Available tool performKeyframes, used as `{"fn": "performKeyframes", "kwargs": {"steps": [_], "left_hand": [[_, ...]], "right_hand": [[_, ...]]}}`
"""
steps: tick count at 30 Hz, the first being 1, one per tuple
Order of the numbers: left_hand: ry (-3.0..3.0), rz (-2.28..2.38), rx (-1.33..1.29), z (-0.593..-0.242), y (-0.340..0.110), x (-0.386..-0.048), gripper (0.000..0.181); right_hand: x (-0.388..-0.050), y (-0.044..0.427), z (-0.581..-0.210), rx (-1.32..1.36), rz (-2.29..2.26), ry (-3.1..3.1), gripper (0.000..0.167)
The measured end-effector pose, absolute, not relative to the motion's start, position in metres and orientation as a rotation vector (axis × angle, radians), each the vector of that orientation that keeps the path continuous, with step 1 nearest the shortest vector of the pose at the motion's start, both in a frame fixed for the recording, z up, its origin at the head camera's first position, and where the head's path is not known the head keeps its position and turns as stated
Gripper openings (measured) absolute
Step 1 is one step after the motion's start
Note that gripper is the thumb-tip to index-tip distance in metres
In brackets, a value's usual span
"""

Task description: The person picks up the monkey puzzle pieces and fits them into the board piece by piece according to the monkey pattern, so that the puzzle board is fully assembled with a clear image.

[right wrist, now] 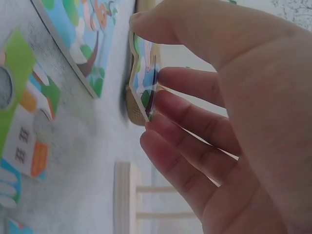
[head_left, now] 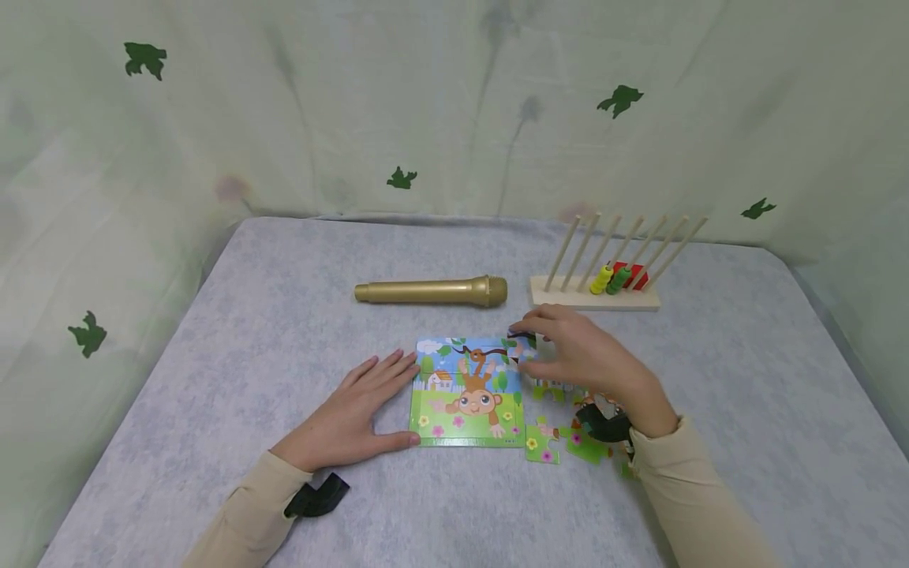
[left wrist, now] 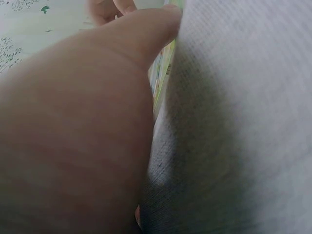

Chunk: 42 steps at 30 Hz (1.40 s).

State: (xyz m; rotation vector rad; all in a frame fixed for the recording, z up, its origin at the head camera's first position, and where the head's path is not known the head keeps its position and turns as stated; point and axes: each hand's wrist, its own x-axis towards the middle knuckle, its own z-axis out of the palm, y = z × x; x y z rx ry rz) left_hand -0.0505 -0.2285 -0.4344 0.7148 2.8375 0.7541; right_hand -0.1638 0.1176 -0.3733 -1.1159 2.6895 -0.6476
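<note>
A square puzzle board [head_left: 454, 402] with a monkey picture lies flat on the table. My left hand [head_left: 355, 414] rests on the table at its left, fingers spread and fairly straight, fingertips and thumb at the board's left edge. In the left wrist view the thumb [left wrist: 141, 29] hides most of the board. Over the board's upper right corner, my right hand [head_left: 582, 351] pinches a puzzle piece [right wrist: 143, 80] between thumb and fingertips. The right wrist view shows this piece raised off the table and tilted.
Several loose puzzle pieces [head_left: 542, 443] lie right of the board, partly under the right wrist. A gold toy microphone [head_left: 426, 292] lies behind the board. A wooden peg stand [head_left: 589, 300] with yellow, green and red pieces is at the back right.
</note>
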Motion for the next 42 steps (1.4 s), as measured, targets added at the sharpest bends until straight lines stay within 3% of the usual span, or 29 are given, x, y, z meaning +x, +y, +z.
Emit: {"fn": "performKeyframes", "kwargs": {"steps": [42], "left_hand": [[2.83, 0.749, 0.709, -0.433, -0.228, -0.05, 0.097]], "right_hand": [[-0.16, 0.088, -0.405, -1.261, -0.58, 2.639, 0.049]]}}
